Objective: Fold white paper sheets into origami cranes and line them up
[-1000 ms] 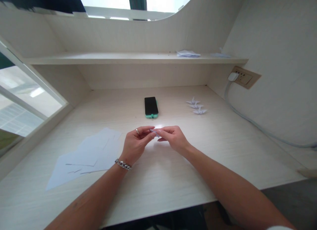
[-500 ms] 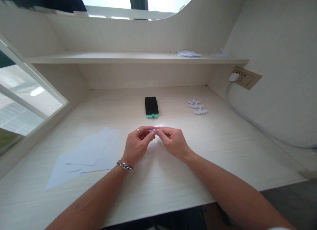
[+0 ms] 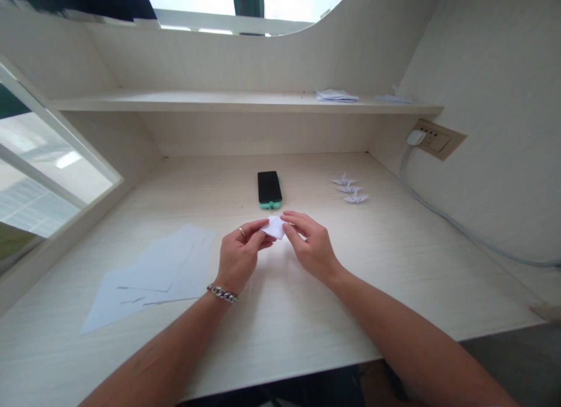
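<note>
Between my hands, above the desk, is a small piece of folded white paper (image 3: 274,227), its flat face turned up. My left hand (image 3: 240,252), with a ring and a chain bracelet, pinches its left edge between thumb and fingers. At the right edge, the thumb and fingertips of my right hand (image 3: 312,246) close on the paper's corner. Beyond my hands and to the right, three white paper cranes (image 3: 350,189) stand close together in a row.
A black phone (image 3: 269,188) with a green edge lies just beyond my hands. Loose white paper sheets (image 3: 153,272) spread over the left of the desk. Folded papers (image 3: 336,96) rest on the shelf (image 3: 197,101). A cable (image 3: 451,217) runs from the wall socket (image 3: 440,139).
The folded paper has turned so its broad face now shows, where before only a small edge was visible between my fingertips. My right hand has moved slightly away from my left.
</note>
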A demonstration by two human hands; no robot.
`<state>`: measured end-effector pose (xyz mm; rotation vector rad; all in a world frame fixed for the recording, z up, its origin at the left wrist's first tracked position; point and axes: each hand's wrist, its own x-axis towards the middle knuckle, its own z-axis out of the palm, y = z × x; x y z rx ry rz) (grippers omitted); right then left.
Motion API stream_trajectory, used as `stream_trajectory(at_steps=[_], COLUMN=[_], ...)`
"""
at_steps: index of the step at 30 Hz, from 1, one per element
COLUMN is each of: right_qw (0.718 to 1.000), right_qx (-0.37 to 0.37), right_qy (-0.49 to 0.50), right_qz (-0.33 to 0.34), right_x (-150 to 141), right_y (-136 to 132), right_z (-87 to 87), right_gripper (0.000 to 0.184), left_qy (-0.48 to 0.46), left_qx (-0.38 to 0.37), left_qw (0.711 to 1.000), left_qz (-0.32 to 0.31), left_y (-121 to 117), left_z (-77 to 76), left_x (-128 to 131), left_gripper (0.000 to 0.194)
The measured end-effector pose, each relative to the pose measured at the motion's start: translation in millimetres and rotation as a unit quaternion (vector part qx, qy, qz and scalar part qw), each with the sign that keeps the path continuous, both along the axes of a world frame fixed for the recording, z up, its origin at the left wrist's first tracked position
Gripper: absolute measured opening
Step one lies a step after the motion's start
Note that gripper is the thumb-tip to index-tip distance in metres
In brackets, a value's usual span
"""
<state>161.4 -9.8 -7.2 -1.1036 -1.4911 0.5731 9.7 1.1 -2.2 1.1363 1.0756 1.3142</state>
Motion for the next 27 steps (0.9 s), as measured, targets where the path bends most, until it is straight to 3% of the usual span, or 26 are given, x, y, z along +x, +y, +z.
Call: stream_trajectory(at_steps=[6, 12, 15, 19, 23, 27], right_qw=[0.972, 0.962, 0.956, 0.936, 0.915, 0.912], right_qx=[-0.132, -0.172, -0.196, -0.229, -0.249, -0.258], right_qy=[0.183, 0.189, 0.171, 0.202, 0.24, 0.239], right_qz=[0.062, 0.095, 0.135, 0.176, 0.209, 0.211], right_x=[8, 9, 8, 8, 10, 10], right_y=[15, 14, 13, 12, 11, 12], right_z=[-5.8, -2.9, -2.1, 0.0, 1.4, -0.4], right_gripper=[0.029, 0.032, 0.033, 0.033, 0.032, 0.033], left_qy=[0.022, 0.066, 0.076, 0.13, 0.133, 0.144], left_qx=[0.033, 0.078, 0.096, 0.13, 0.132, 0.14], left_qw=[0.998, 0.991, 0.985, 0.979, 0.979, 0.978], left_qz=[-0.045, -0.09, -0.119, -0.09, -0.078, -0.056], left_y=[-1, 1, 1, 0, 1, 1], left_z=[2.5, 1.1, 3.1, 6.2, 5.5, 3.1], left_x=[-2, -8, -8, -8, -10, -10], left_gripper=[0.046, 0.055, 0.046, 0.02, 0.021, 0.018])
